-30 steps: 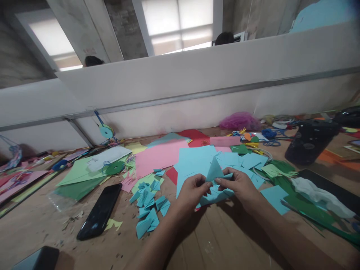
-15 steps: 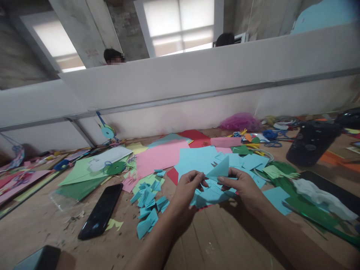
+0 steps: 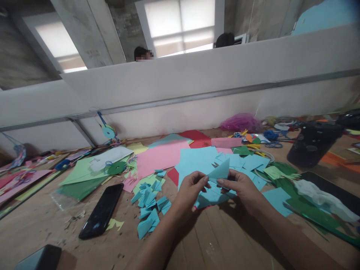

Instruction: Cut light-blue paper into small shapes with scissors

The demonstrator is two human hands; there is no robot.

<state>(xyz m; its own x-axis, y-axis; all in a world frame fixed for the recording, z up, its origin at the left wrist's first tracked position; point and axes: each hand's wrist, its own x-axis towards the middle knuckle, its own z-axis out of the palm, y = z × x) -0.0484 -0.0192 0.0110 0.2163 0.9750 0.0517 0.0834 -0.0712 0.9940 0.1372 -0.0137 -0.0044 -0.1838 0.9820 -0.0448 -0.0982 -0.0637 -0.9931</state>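
Observation:
Between my two hands is a small folded piece of blue paper [image 3: 220, 171], its pointed corner sticking up to the right. My left hand [image 3: 194, 187] pinches its left end between thumb and fingers. At the lower right edge, the thumb and fingers of my right hand [image 3: 241, 186] close on it. Below and behind lie larger blue sheets [image 3: 194, 157] and several cut blue squares [image 3: 254, 162]. Scissor tips [image 3: 215, 165] show just behind the folded piece; the rest is hidden. Left of my left forearm is a heap of small folded blue pieces [image 3: 149, 204].
A black phone [image 3: 101, 210] lies at the left, with a dark box [image 3: 39, 258] nearer me. A dark cup [image 3: 312, 144] stands at the right near crumpled white tissue [image 3: 323, 200]. Pink paper [image 3: 160, 157] and a white partition [image 3: 180, 82] lie beyond; two people's heads show over it.
My hands keep their grip on the folded blue paper and have barely shifted. Behind the partition, one person's head has moved to the right.

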